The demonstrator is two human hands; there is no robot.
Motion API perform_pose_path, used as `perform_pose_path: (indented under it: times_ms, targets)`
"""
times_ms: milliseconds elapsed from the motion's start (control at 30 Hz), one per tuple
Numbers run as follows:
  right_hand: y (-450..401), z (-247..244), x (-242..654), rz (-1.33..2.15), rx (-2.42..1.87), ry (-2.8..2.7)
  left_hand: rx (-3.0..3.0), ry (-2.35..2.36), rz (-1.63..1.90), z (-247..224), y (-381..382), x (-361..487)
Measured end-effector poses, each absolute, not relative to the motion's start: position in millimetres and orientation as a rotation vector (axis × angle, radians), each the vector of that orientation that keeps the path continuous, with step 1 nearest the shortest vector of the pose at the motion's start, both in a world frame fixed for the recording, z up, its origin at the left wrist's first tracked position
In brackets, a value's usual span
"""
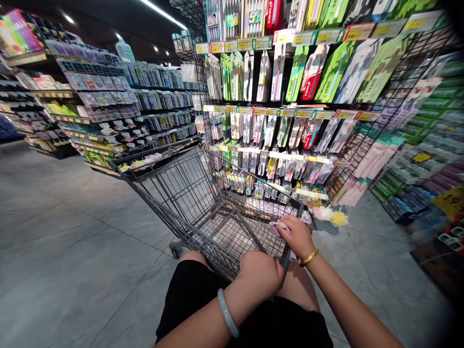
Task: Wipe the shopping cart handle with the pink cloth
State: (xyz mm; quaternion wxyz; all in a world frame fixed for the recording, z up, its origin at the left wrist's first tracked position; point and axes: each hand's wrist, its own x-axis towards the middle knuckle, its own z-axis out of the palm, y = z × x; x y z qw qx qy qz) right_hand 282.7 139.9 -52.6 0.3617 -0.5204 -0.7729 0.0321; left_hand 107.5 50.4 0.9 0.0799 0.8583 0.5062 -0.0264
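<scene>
A grey wire shopping cart [181, 227] stands in front of my knees, and its basket holds nothing that I can see. My left hand [259, 271], with a pale bangle at the wrist, is closed round the near corner of the cart's frame; the fingertips are hidden. Further along the right-hand rim, my right hand [297, 236] has a gold bracelet on its wrist. It pinches a crumpled pale pink cloth [279, 227] against the cart's edge. Part of the cloth hangs below the palm.
A rack of packaged toothbrushes [264, 77] rises just beyond the cart. Stocked shelves [97, 92] line the left, and blurred goods [427, 140] fill the right. Yellow and white puffs [339, 218] sit low beside the rack. Grey tiled floor [72, 232] surrounds the cart.
</scene>
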Motion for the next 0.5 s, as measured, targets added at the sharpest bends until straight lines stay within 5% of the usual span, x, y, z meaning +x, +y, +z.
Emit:
perform_pose_path:
  times_ms: [500]
  targets:
    - [108, -62, 280, 0.166, -1.165, -2.022, 2.68, 1.386, -0.068, -11, 45, 98]
